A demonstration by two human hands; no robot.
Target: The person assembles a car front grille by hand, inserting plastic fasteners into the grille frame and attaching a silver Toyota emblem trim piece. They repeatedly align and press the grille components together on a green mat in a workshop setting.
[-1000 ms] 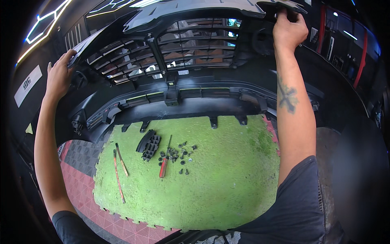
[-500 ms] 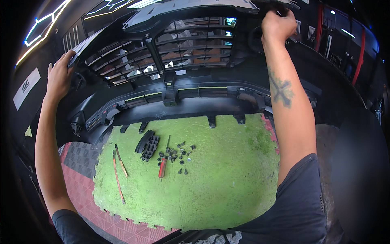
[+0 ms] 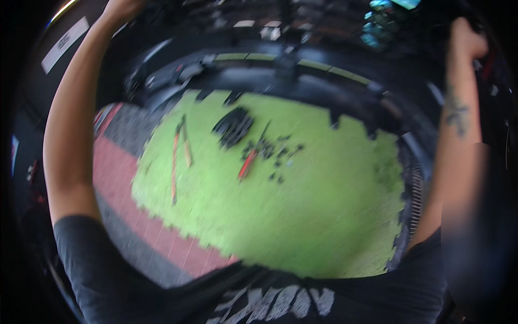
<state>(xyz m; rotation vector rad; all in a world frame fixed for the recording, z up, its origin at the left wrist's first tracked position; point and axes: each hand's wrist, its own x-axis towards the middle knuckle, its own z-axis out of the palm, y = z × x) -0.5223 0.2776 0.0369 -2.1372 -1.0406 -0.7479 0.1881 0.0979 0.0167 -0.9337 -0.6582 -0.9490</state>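
A large, curved black plastic panel [image 3: 243, 79] is seen across the upper frame, above a bright green tooth-edged mat [image 3: 313, 227].
The bare left hand [image 3: 126, 6] is cut off by the upper-left edge; the bare right hand [image 3: 468, 42] is blurred at upper right. Near the centre, a red-handled screwdriver [image 3: 247, 165] and small black fasteners [image 3: 265, 149] are laid out.

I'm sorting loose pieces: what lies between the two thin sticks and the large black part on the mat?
In the head view, only bare green mat shows between the thin sticks and the large black part.
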